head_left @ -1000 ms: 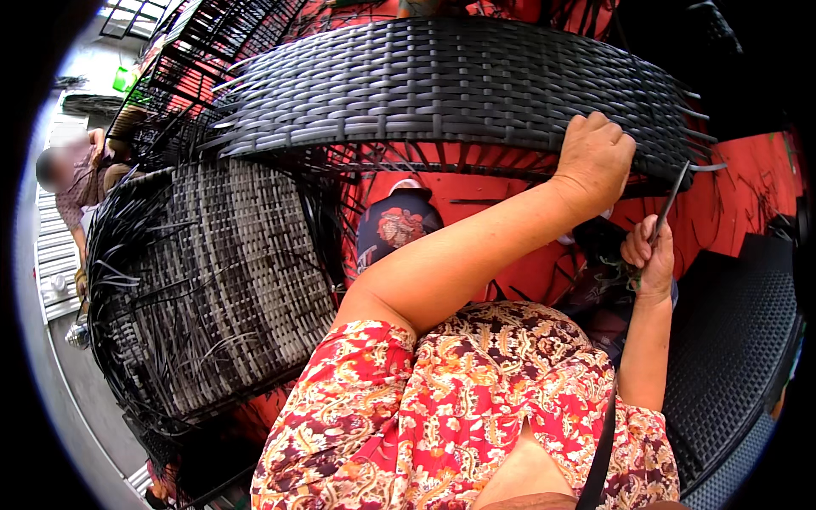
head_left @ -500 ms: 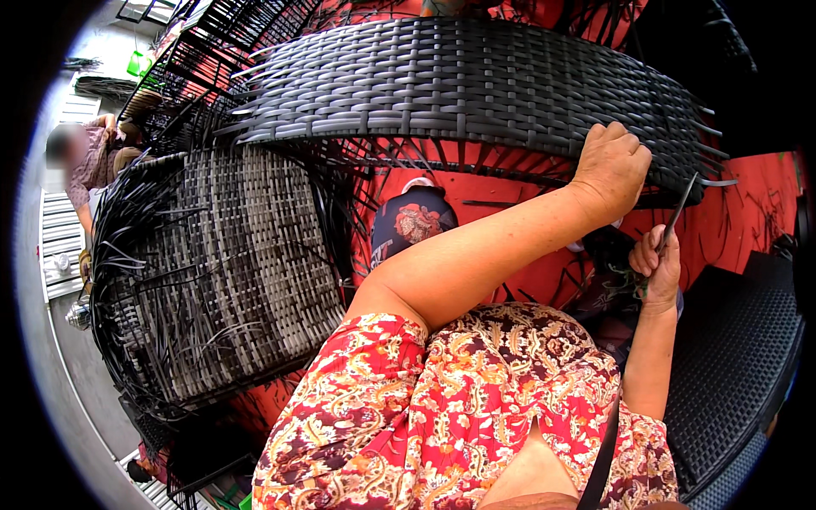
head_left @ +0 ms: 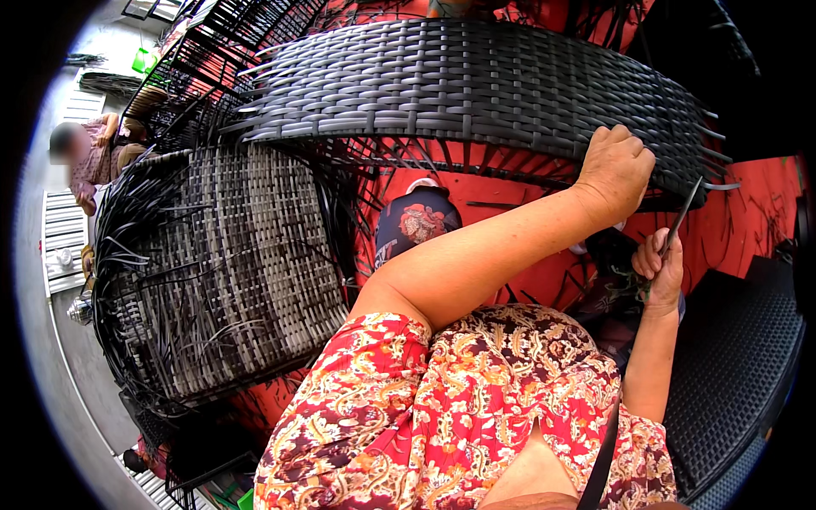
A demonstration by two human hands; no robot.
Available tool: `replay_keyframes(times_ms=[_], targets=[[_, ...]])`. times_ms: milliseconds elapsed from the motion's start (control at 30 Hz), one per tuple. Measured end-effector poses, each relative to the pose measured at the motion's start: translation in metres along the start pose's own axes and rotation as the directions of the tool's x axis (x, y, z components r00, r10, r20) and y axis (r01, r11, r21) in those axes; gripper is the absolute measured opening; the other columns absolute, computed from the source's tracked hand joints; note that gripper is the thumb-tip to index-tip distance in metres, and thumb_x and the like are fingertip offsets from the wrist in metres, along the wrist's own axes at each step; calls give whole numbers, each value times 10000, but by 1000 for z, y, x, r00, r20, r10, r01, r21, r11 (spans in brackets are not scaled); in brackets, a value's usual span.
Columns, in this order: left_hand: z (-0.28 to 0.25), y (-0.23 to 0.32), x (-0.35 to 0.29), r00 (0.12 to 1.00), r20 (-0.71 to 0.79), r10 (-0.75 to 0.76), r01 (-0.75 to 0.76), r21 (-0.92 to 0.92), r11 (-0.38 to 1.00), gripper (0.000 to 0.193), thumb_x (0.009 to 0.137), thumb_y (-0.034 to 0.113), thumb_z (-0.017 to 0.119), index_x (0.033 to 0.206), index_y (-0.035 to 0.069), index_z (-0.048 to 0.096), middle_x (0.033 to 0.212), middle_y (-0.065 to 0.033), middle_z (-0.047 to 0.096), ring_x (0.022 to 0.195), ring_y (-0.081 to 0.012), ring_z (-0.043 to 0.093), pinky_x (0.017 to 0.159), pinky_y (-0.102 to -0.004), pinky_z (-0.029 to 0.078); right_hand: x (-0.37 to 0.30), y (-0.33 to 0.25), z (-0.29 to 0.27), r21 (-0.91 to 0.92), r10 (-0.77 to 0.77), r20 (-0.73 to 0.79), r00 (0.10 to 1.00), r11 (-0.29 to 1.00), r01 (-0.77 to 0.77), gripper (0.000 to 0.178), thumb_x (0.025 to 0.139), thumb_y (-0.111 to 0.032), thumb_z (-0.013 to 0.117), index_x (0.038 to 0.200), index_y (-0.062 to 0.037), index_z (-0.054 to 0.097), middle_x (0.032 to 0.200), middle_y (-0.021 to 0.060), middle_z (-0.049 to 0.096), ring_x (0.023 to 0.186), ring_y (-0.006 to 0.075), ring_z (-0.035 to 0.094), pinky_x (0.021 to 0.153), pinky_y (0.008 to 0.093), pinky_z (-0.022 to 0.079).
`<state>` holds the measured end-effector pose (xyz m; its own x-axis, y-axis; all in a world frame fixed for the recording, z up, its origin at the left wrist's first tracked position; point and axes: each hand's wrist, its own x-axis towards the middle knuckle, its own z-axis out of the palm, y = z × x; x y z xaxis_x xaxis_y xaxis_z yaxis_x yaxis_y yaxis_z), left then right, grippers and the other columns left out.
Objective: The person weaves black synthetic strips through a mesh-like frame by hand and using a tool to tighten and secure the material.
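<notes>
A long, curved panel [head_left: 476, 81] of dark grey woven plastic strips arches across the upper middle, with loose strip ends [head_left: 718, 157] sticking out at both sides. At its lower right edge my left hand [head_left: 614, 172] is closed, knuckles up, on the weave; its fingertips are hidden. Below and to the right, my right hand [head_left: 661, 268] is closed around a slim, pointed metal tool [head_left: 682, 212]. The tool's tip points up toward the panel's right corner, near the loose ends. Its handle is mostly covered by my fingers.
A greyish woven piece [head_left: 229, 263] with loose black strips stands at left. Black frames [head_left: 204, 59] rise behind it. Dark woven pieces [head_left: 731, 374] lie at right. Strip scraps litter the red floor covering [head_left: 769, 200]. Another person [head_left: 93, 161] is at far left.
My hands, the tool and the panel hold nearly the same places; the whole view has shifted slightly. At far left the other person's lowered hand has come up.
</notes>
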<state>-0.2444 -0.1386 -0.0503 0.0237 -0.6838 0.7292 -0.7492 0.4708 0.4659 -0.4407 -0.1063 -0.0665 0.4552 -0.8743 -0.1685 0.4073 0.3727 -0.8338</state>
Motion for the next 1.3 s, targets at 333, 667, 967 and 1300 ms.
replay_keyframes(times_ms=[333,667,967,1300], targets=[[2,-2,2,999,-34,12,-12,-10,1000,81,700,121,642,721,102,566,749,-32,551,809,-247,503,705,-379,375,1,-2,2,-6,7,-27,1000,1000,-7,348,971,-387,399,768,-111,463,502,-53,337,399,60,289,422,219,238],[2,-1,-1,1000,-14,16,-16,-21,1000,78,715,124,637,732,97,566,744,-34,545,809,-253,502,709,-383,377,-1,1,-2,-7,-11,2,1000,1000,11,349,973,-387,392,769,-114,466,502,-52,344,396,61,285,418,219,237],[-41,-5,-2,992,-103,66,-82,-158,984,330,707,79,672,1028,63,601,1083,-99,593,1081,-293,511,920,-395,366,13,3,-9,56,-7,-13,1000,998,8,345,963,-396,411,780,-112,483,520,-48,345,414,67,296,434,221,255],[-210,-87,-92,864,-32,-502,502,-27,865,129,818,33,622,944,31,651,906,-92,646,810,-194,628,736,-293,509,73,8,-56,-158,-336,-213,917,938,307,179,926,-253,566,849,-97,524,634,-33,425,401,39,307,373,203,226]])
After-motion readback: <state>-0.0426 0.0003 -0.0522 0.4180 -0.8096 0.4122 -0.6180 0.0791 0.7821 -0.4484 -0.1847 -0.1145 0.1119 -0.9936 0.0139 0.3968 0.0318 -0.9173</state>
